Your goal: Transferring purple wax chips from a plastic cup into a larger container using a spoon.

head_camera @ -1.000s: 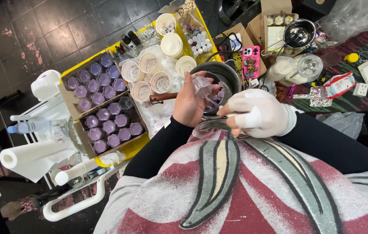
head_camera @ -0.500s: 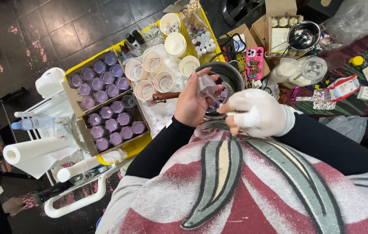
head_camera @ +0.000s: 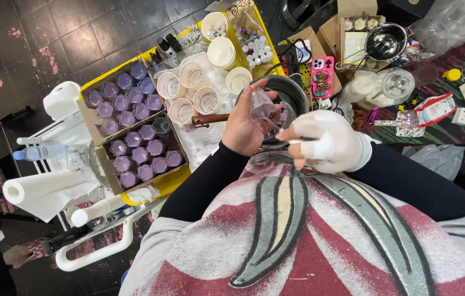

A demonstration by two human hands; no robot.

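Note:
My left hand (head_camera: 246, 123) is bare and holds a small clear cup (head_camera: 262, 105) above a dark round pot (head_camera: 281, 90). My right hand (head_camera: 328, 140) wears a white glove and pinches a thin stick-like tool (head_camera: 290, 141) whose tip points toward the cup. A pot handle of brown wood (head_camera: 210, 118) sticks out to the left beneath my left hand. Both hands are close together over the pot's near rim.
Cardboard boxes hold several purple-filled jars (head_camera: 133, 131) on a yellow tray (head_camera: 175, 181). Several white-filled cups (head_camera: 194, 87) stand behind. A pink phone (head_camera: 321, 74), a metal bowl (head_camera: 386, 41), a glass jar (head_camera: 394, 87) and paper rolls (head_camera: 38, 186) lie around.
Both hands stay over the pot with the cup and the tool; the cup has tilted slightly and my gloved hand has shifted a little toward it.

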